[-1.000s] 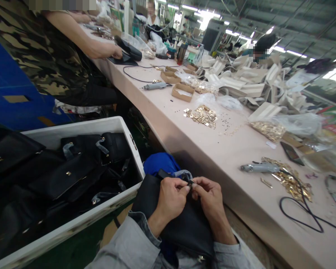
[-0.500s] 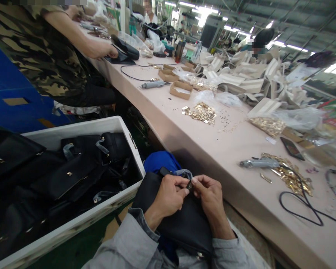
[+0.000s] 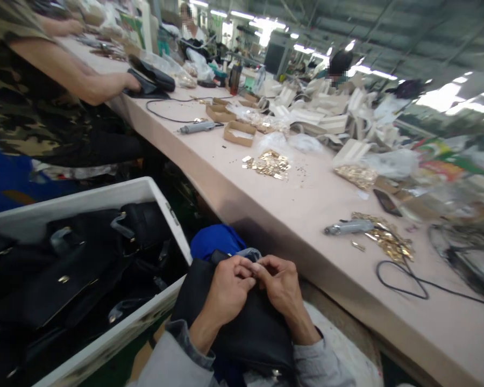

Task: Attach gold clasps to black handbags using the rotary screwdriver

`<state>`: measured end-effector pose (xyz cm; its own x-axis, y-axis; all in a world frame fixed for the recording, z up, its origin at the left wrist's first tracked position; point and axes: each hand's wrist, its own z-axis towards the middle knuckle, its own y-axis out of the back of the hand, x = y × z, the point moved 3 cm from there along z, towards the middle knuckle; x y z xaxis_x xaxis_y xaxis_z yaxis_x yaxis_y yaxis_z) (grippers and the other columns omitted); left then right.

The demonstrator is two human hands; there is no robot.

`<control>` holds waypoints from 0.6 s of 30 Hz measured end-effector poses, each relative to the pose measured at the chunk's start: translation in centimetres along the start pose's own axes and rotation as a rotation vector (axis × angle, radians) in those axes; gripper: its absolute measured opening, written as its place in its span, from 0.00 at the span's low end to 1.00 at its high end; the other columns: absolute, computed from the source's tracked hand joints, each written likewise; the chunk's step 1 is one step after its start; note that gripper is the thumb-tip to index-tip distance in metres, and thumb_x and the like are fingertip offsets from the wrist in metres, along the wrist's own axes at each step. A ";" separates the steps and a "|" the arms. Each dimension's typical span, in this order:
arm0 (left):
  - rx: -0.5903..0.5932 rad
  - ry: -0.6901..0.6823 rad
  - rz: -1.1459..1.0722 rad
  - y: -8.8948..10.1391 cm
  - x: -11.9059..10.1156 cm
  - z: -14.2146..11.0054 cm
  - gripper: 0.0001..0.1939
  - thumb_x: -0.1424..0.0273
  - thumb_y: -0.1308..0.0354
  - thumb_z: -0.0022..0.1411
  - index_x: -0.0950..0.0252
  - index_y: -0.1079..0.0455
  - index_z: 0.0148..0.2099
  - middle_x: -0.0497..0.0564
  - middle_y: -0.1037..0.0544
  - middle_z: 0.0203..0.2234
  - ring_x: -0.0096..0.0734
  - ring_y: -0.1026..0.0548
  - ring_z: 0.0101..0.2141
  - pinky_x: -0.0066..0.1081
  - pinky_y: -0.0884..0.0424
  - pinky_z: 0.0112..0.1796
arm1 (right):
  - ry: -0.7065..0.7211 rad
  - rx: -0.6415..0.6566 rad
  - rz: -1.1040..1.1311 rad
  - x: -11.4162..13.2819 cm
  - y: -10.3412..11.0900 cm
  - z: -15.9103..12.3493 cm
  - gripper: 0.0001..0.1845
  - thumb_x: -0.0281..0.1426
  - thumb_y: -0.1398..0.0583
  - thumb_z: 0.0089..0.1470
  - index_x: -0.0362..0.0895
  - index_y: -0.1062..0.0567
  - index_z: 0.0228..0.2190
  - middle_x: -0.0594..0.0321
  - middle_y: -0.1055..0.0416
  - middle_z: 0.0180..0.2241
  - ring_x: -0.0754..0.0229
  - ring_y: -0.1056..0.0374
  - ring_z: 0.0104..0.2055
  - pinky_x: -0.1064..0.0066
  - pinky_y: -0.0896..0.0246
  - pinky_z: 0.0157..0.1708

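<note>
A black bag lies across my lap, a small metal fitting showing near its lower edge. My left hand is closed in a pinch at the bag's upper part, on what looks like its strap. Meeting it fingertip to fingertip, my right hand pinches the same spot. The fingers cover the small piece between them. Just behind the fingertips curves a plastic-wrapped handle. Blue cloth shows beyond the bag.
Left of me, a white crate holds several black bags. On the pink table lie two electric screwdrivers, gold metal plates, small boxes, a phone and pale strap pieces. A co-worker's hand touches a black item.
The view has turned slightly right, so the table and crate sit further left. My fingertips have drawn together over the small dark piece that showed between them before.
</note>
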<state>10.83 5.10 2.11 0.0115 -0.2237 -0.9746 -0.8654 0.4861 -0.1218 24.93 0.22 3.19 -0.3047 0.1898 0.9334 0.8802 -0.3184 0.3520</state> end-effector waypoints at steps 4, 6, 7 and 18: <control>0.017 0.002 0.109 0.5 0.3 0.5 0.09 0.71 0.36 0.55 0.67 0.22 0.40 0.51 0.16 0.28 0.37 0.19 0.31 0.31 0.26 0.35 | -0.026 -0.021 0.054 0.2 -0.6 0.3 0.19 0.43 0.36 0.58 0.41 0.21 0.25 0.65 0.32 0.16 0.65 0.40 0.18 0.74 0.48 0.20; 0.020 0.004 0.132 0.7 0.8 1.2 0.09 0.68 0.35 0.55 0.67 0.21 0.39 0.52 0.15 0.29 0.41 0.18 0.33 0.33 0.25 0.37 | -0.043 -0.033 0.054 -0.2 -0.7 0.8 0.20 0.43 0.36 0.58 0.41 0.22 0.23 0.65 0.32 0.16 0.65 0.40 0.17 0.75 0.49 0.19; 0.028 0.006 0.138 0.6 1.1 1.4 0.10 0.67 0.35 0.55 0.66 0.21 0.38 0.52 0.15 0.29 0.43 0.18 0.33 0.34 0.25 0.38 | -0.053 -0.026 0.039 -0.5 -0.6 1.0 0.21 0.43 0.37 0.59 0.41 0.23 0.22 0.65 0.33 0.15 0.65 0.40 0.16 0.75 0.50 0.18; -0.052 -0.018 0.099 -0.1 2.6 1.6 0.08 0.70 0.36 0.47 0.67 0.19 0.30 0.51 0.20 0.21 0.33 0.26 0.24 0.29 0.37 0.28 | 0.340 -0.297 -0.434 6.6 8.4 11.8 0.16 0.42 0.40 0.63 0.44 0.22 0.31 0.62 0.24 0.25 0.60 0.29 0.28 0.71 0.37 0.32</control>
<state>11.73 5.86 -0.68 -0.0666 -0.1616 -0.9846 -0.8877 0.4601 -0.0155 34.60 9.73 11.46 -0.7533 0.0690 0.6540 0.5266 -0.5325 0.6627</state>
